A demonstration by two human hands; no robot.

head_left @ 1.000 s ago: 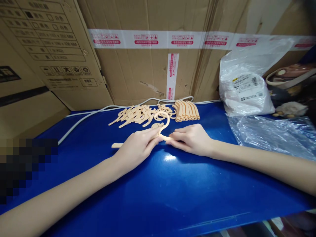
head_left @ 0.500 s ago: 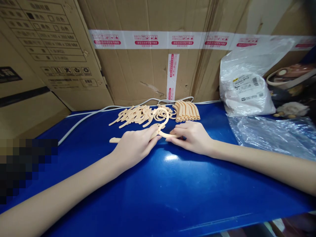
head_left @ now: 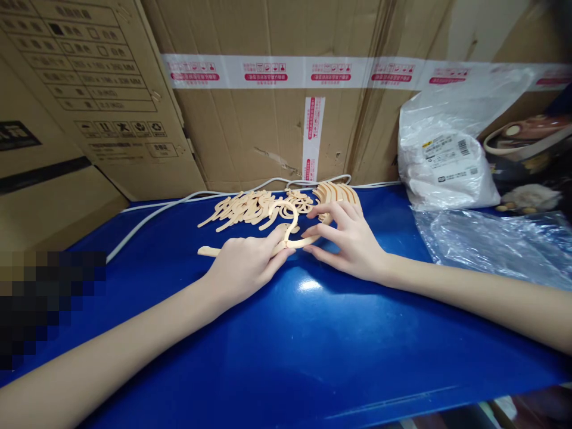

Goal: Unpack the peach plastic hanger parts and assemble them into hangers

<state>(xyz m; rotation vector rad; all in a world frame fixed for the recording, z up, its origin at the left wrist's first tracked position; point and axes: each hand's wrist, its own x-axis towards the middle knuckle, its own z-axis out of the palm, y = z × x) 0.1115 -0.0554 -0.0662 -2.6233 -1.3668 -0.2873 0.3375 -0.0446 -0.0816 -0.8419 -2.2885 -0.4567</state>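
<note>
The blue worktop (head_left: 286,357) is lying underneath. The beige hanger (head_left: 298,243) is running sideways from the left grip (head_left: 243,259), which is pinching it, toward the right grip (head_left: 346,241), standing loosely spread; its hook (head_left: 292,215) is lying nearer the left grip.

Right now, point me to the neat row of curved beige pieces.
In the head view, the neat row of curved beige pieces sits right of centre at the back of the glossy blue tabletop, partly hidden behind the right hand.
</note>
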